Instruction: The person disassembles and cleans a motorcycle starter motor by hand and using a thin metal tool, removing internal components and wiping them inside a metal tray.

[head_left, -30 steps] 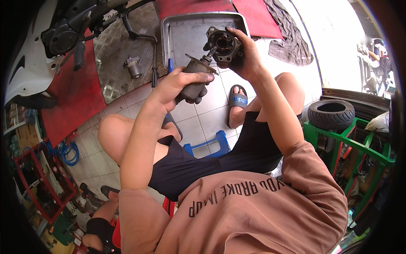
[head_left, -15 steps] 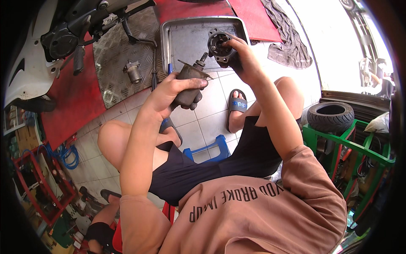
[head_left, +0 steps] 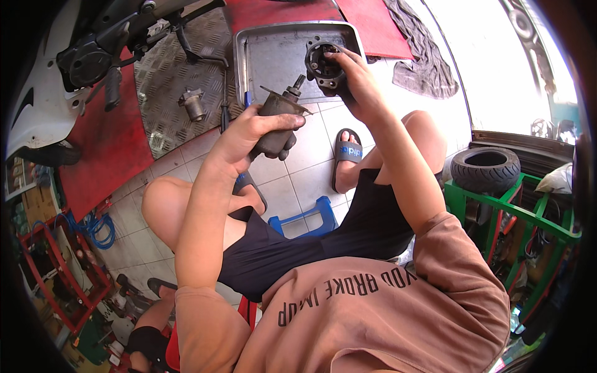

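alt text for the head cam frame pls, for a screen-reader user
A seated person's left hand grips a grimy cylindrical motor body while the right hand holds a round black end cap, the two parts apart, above a grey metal tray on the tiled floor. A scooter stands at upper left, a tyre on a green rack at right.

Viewpoint: worn on the person's head, wide fisheye, straight edges bending at the rim.
Facing: steeply down over lap and tiled floor (head_left: 292, 180).
Nearness: close above both raised hands.
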Demonstrator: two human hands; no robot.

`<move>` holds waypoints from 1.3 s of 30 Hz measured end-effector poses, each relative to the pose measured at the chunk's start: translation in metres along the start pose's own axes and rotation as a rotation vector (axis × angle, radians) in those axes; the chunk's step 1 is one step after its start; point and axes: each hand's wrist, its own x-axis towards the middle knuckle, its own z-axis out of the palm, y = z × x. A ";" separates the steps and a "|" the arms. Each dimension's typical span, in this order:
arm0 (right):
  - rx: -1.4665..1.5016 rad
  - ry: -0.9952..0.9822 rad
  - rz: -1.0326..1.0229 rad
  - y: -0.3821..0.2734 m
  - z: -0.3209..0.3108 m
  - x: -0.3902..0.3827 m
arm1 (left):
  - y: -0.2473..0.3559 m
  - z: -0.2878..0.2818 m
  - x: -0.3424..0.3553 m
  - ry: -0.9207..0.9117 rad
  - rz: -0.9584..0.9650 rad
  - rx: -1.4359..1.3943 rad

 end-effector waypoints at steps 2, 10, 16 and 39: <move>0.003 -0.034 0.001 0.001 -0.004 0.003 | 0.001 0.000 0.000 -0.009 -0.015 0.015; 0.044 -0.100 -0.010 0.004 -0.007 0.002 | 0.000 -0.005 0.003 -0.016 -0.009 -0.002; 0.034 -0.088 -0.004 0.006 -0.009 0.003 | -0.001 -0.006 0.005 -0.018 0.011 0.018; 0.205 -0.139 0.187 0.008 -0.005 0.002 | 0.002 -0.002 0.003 0.013 0.068 0.058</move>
